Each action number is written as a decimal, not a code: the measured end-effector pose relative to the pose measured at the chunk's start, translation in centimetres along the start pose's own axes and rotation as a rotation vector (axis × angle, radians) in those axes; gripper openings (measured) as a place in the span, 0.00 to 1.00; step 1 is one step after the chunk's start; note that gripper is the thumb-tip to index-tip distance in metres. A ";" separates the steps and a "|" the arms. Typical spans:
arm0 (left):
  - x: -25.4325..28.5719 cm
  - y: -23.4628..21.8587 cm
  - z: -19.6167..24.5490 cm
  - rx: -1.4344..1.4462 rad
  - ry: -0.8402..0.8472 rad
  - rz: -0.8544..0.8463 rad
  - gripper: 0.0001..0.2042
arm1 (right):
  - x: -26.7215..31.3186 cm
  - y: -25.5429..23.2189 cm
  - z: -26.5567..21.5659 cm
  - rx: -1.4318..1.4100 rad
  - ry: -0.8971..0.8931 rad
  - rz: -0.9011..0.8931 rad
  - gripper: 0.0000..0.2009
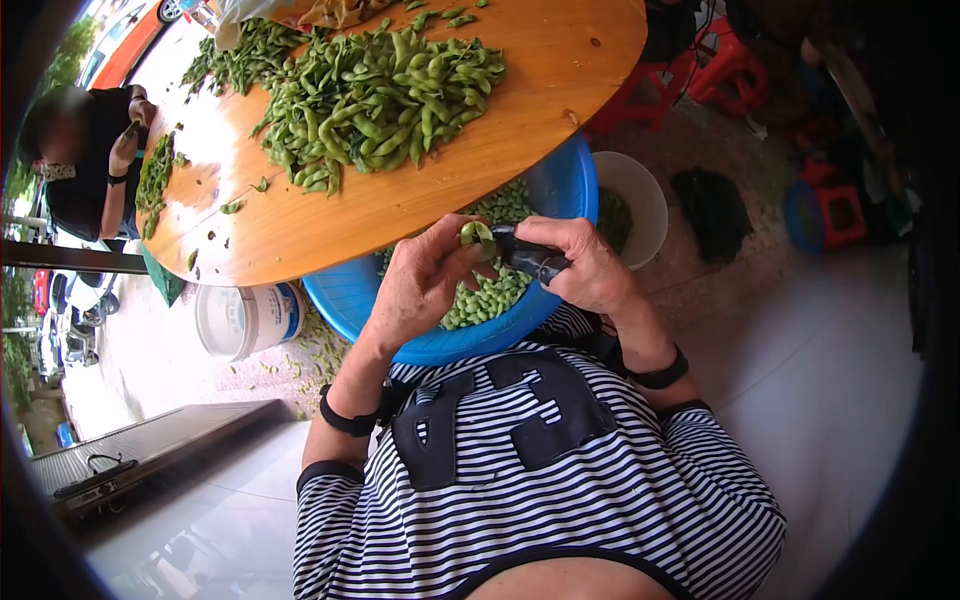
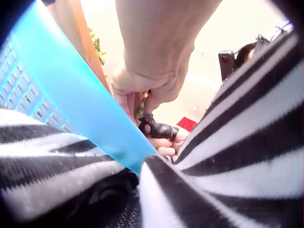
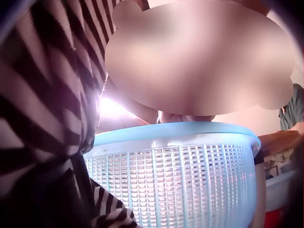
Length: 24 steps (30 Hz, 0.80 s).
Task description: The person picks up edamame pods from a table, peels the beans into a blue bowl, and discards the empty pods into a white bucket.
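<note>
In the head view my left hand [image 1: 425, 272] pinches a green soybean pod [image 1: 478, 238] between thumb and fingertips, over the blue basket [image 1: 325, 300]. From the other side my right hand [image 1: 592, 268], its thumb and forefinger ends wrapped in black coverings [image 1: 530, 258], nips the pod's near end. Shelled green soybeans [image 1: 485, 303] fill the basket below both hands. The left wrist view has my left hand [image 2: 152, 88] from behind, with the black coverings [image 2: 159, 130] just under its fingertips. Seen by the right wrist camera, the basket's lattice wall [image 3: 185, 175] stands in front.
A wooden table [image 1: 520, 150] carries a large heap of soybean pods [image 1: 385, 95] beyond the basket. White buckets [image 1: 240, 325] [image 1: 655, 215] stand on either side. Another person [image 1: 85, 160] sits at the table's left, and red stools [image 1: 725, 70] are at the right.
</note>
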State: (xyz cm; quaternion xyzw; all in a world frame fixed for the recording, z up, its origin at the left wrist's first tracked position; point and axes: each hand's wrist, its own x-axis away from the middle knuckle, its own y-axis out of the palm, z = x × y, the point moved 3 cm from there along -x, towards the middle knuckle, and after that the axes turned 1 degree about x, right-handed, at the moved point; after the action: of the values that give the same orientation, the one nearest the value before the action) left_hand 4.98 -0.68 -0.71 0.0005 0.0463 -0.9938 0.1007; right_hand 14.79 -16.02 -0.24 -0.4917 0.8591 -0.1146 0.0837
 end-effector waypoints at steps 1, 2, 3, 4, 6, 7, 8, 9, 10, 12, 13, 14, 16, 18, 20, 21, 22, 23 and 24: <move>0.0 0.0 -0.3 0.171 -0.064 -0.009 0.10 | -0.1 -0.2 0.2 0.000 0.000 -0.001 0.13; 0.0 -0.1 -0.3 0.171 -0.064 -0.007 0.10 | -0.1 -0.4 0.3 0.063 -0.038 -0.007 0.14; 0.1 -0.2 -0.5 0.181 -0.110 -0.005 0.11 | -0.2 -0.4 0.3 0.125 -0.077 -0.013 0.15; 0.1 -0.4 -0.7 0.191 -0.155 -0.002 0.12 | -0.1 -0.2 0.1 0.124 -0.078 -0.015 0.15; 0.2 -0.7 -0.6 0.210 -0.155 0.014 0.12 | 0.1 0.1 -1.0 0.275 -0.131 0.085 0.17; 0.2 -0.8 -0.7 0.232 -0.156 0.030 0.13 | 0.2 0.3 -1.4 0.275 -0.131 0.085 0.17; 0.2 -0.7 -0.8 0.394 -0.160 0.038 0.10 | 0.3 0.4 -1.9 0.283 -0.125 0.118 0.17; 0.2 -0.7 -0.8 0.393 -0.159 0.039 0.10 | 0.4 0.5 -2.1 0.290 -0.119 0.151 0.17; 0.1 -0.6 -0.9 0.561 -0.153 0.060 0.09 | 0.4 0.6 -2.4 0.274 -0.194 0.211 0.15; 0.0 -0.5 -0.9 0.731 -0.145 0.079 0.07 | 0.2 0.5 -2.4 0.248 -0.195 0.267 0.15; 0.0 -0.3 -0.8 0.766 -0.153 0.035 0.06 | 0.1 0.4 -2.4 0.221 -0.196 0.323 0.15; 0.0 -0.1 -0.7 0.802 -0.160 -0.009 0.04 | 0.1 0.5 -2.3 0.222 -0.196 0.321 0.15; 0.0 0.2 -0.9 0.807 -0.178 -0.009 0.04 | 0.0 0.7 -1.7 0.009 -0.171 0.305 0.14; 0.0 0.7 -0.9 0.792 -0.176 0.010 0.03 | 0.0 0.8 -1.5 0.044 -0.161 0.295 0.14; 0.1 0.7 -0.9 0.741 -0.165 0.011 0.03 | 0.2 0.6 -1.3 0.081 -0.150 0.286 0.14; 0.1 0.7 -0.9 0.688 -0.155 0.013 0.03 | 0.2 0.5 -1.3 0.132 -0.190 0.282 0.14; 0.3 0.5 -0.6 0.688 -0.155 0.014 0.03 | 0.3 0.5 -1.4 0.183 -0.230 0.277 0.15; 0.5 0.3 -0.5 0.520 -0.246 0.008 0.03 | 0.3 0.5 -1.4 0.183 -0.230 0.278 0.15; 0.7 0.2 -0.6 0.351 -0.335 0.002 0.03 | 0.3 0.6 -1.6 0.211 -0.238 0.288 0.16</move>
State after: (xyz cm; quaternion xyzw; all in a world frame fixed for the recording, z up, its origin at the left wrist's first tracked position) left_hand 4.37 -0.97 -1.33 -0.1467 -0.1444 -0.9728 0.1063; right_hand 13.70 -15.81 1.08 -0.3625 0.8879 -0.1319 0.2508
